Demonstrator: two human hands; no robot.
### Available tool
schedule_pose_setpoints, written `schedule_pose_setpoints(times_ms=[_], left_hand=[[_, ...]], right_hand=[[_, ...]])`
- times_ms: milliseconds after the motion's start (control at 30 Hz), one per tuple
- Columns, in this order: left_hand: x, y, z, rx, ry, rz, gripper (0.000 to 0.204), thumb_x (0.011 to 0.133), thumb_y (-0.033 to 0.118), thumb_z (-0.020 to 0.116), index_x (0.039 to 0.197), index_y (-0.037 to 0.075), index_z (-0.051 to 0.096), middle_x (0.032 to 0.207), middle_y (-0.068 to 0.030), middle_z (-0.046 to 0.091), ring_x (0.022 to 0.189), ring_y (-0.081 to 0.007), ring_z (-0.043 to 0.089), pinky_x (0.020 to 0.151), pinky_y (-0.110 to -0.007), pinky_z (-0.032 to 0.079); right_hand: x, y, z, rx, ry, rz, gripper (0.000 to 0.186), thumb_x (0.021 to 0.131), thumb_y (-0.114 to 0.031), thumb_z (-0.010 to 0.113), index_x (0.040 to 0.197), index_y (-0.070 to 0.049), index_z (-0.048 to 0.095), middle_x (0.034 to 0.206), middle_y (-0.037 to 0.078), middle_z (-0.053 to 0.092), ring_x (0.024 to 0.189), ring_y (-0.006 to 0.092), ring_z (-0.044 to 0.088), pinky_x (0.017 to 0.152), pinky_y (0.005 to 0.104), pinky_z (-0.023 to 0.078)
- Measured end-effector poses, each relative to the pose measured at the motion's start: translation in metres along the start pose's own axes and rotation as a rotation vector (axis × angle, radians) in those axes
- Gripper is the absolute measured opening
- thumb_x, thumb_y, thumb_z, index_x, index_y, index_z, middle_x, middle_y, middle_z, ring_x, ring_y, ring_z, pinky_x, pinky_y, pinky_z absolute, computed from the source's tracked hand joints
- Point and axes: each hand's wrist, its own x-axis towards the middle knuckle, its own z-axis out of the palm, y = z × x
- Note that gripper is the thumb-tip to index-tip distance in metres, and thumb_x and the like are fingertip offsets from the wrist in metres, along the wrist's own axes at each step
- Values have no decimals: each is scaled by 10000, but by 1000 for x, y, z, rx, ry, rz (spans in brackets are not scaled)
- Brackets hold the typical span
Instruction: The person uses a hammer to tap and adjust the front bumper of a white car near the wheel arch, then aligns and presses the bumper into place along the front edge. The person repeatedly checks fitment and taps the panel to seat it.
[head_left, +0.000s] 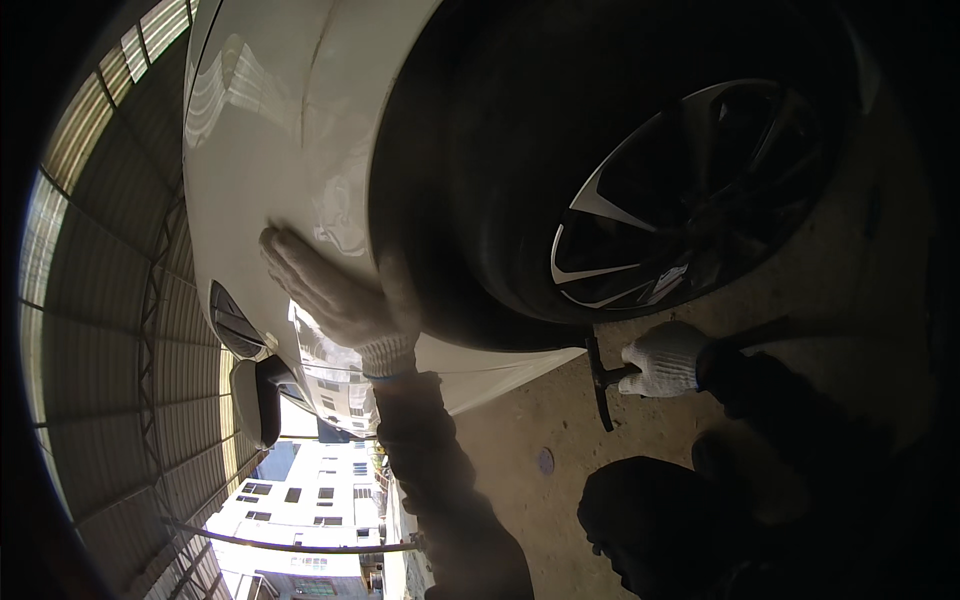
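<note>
My left hand in a white knit glove lies flat on the white car fender, fingers extended, beside the rim of the wheel arch. Below the tyre, my right hand, also gloved, grips a dark T-shaped tool. The tool's upper end is at the lower edge of the bodywork; whether it touches is unclear. The dark tyre and alloy wheel fill the upper right.
A side mirror juts out at the left. Concrete ground lies below the car, with dark, unclear shapes at lower right. A corrugated metal roof curves along the left, and a white building stands in daylight beyond.
</note>
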Motion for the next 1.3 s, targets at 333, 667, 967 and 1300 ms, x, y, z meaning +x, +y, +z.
schedule_pose_setpoints(times_ms=[333,667,967,1300], left_hand=[[119,53,46,122,106,381,798,821,478,612,1476,56,440,1436,-239,508,1331,-410,507,1112,-582,413],[94,72,71,-44,240,83,527,864,537,595,1206,140,543,1223,-141,554,1060,-313,545,897,-512,427],[51,-192,-15,-217,-371,158,616,1026,461,429,1459,25,466,1459,-258,488,1358,-428,486,1105,-577,451],[-36,-532,4,-656,-1046,-443,527,1048,355,436,1403,-21,532,1439,-230,540,1354,-402,480,1163,-478,321]], right_hand=[[20,-30,5,170,-42,-241,491,922,-500,623,1029,-30,715,791,123,700,738,277,688,745,422,546],[-21,-32,-59,106,-174,176,542,901,-456,694,1244,-38,655,904,137,731,865,278,710,843,425,560],[-93,-131,-53,801,200,619,335,951,-222,651,1234,-50,600,864,97,678,775,224,687,734,389,564],[-314,-273,90,847,777,1849,552,1001,-203,529,1509,-43,381,715,126,575,555,247,533,503,447,466]])
